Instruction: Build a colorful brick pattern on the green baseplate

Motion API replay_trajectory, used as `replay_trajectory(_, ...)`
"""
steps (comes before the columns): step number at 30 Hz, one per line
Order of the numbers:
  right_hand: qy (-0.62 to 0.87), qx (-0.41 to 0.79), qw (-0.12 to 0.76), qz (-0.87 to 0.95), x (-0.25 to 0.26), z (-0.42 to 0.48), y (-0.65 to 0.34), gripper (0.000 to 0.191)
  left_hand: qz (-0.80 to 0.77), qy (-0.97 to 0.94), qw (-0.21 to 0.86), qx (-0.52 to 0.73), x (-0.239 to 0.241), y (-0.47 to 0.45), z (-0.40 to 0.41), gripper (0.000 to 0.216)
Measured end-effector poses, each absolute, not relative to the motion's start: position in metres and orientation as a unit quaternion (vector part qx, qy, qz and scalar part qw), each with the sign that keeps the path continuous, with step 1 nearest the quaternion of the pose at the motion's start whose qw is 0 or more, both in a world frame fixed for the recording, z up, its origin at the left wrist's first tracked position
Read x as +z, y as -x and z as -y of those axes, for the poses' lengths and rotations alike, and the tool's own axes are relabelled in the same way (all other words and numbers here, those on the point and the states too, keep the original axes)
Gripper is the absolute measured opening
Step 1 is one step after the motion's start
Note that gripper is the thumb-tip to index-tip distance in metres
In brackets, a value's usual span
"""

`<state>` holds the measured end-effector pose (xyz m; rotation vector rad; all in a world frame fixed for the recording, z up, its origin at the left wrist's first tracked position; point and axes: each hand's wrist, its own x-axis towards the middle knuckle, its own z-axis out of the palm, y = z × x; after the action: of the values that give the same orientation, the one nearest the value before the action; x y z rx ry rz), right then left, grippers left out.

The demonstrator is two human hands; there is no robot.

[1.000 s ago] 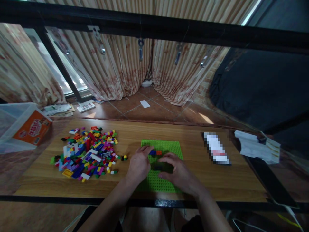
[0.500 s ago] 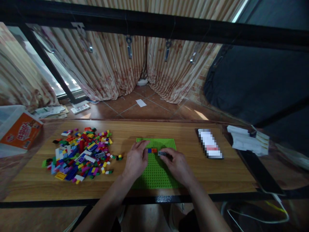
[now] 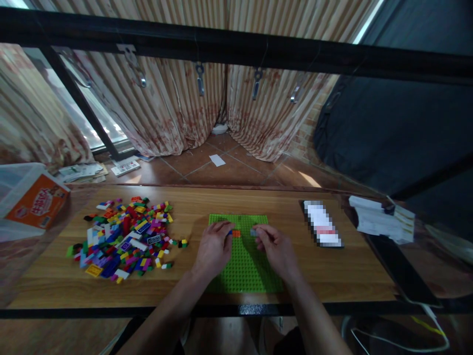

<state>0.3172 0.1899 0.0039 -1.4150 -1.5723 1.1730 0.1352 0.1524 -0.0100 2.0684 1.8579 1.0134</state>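
A green studded baseplate (image 3: 247, 276) lies on the wooden table before me. Near its far edge an orange brick (image 3: 236, 233) adjoins a blue brick (image 3: 229, 232), which is partly hidden by my fingers. My left hand (image 3: 214, 249) rests over the plate's left side, its fingertips closed around the blue brick. To the right, my right hand (image 3: 276, 249) pinches a grey brick (image 3: 253, 232) between thumb and fingers, just above the plate. A gap separates the grey brick from the orange one.
A heap of loose coloured bricks (image 3: 125, 241) covers the table's left part. Beyond it stands a translucent tub (image 3: 22, 172) with an orange label. On the right lie a phone (image 3: 321, 224), white papers (image 3: 380, 219) and a black device (image 3: 402, 271) with a white cable.
My left hand has shifted right, and its fingers have closed over the blue brick. The grey brick in my right hand has moved slightly right and turned, no longer showing its hollow underside.
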Motion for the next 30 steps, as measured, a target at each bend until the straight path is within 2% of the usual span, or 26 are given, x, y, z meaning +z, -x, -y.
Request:
replay_trajectory(7, 0.541, 0.492, 0.348, 0.587, -0.002, -0.193, -0.315, 0.034, -0.651, -0.668, 0.107, 0.345, -0.01, -0.128, -0.155, 0.033)
replay_trajectory(12, 0.537, 0.482, 0.308, 0.62, -0.008, -0.193, -0.314, 0.034, -0.656, -0.664, 0.107, 0.342, -0.009, -0.124, -0.157, 0.034)
replay_trajectory(19, 0.531, 0.385, 0.263, 0.707, -0.006, -0.194, -0.313, 0.028, -0.66, -0.662, 0.11, 0.336, -0.008, -0.126, -0.156, 0.033)
replay_trajectory(24, 0.578, 0.272, 0.226, 0.735, -0.005, -0.196, -0.315, 0.024, -0.658, -0.666, 0.107, 0.334, -0.01, -0.125, -0.155, 0.034)
replay_trajectory(30, 0.555, 0.258, 0.226, 0.758, -0.009, -0.197, -0.316, 0.019, -0.653, -0.672, 0.109, 0.333, -0.01, -0.127, -0.155, 0.034)
